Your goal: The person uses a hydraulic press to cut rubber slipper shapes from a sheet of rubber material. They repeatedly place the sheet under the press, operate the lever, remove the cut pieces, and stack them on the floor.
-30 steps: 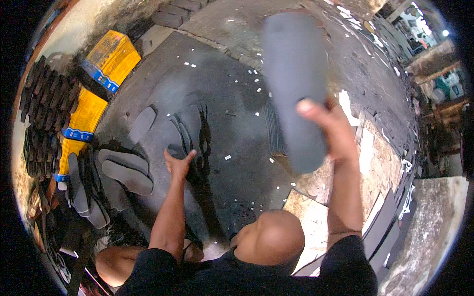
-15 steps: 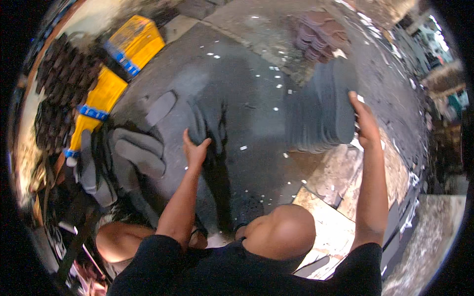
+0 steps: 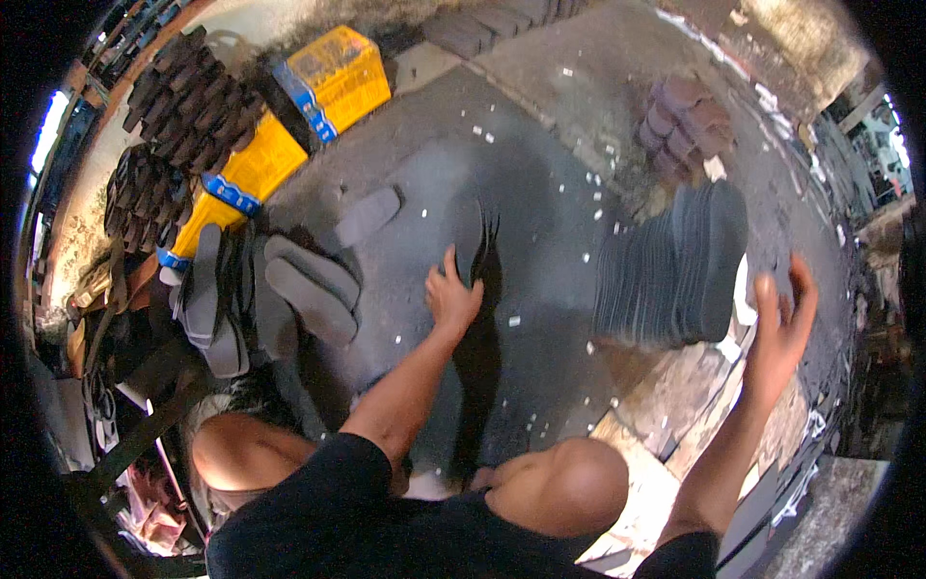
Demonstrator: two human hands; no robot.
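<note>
The left hand (image 3: 451, 297) presses flat, fingers spread, on the dark rubber sheet (image 3: 540, 222) beside a cut sole shape (image 3: 470, 236). The right hand (image 3: 783, 323) hangs open and empty just right of the stack of grey soles (image 3: 670, 265), not touching it.

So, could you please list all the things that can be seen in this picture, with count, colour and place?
stack of sole cut-outs: one stack, count of pieces unclear, dark grey, right, beside the right hand
loose soles: several, grey, left of the left hand
grey sheet: one, dark grey, centre, under the left hand
yellow crates: two, yellow with blue bands, upper left
purple pieces: a small pile, purplish, upper right
left hand: flat on the grey sheet
right hand: open, empty, next to the stack
</note>
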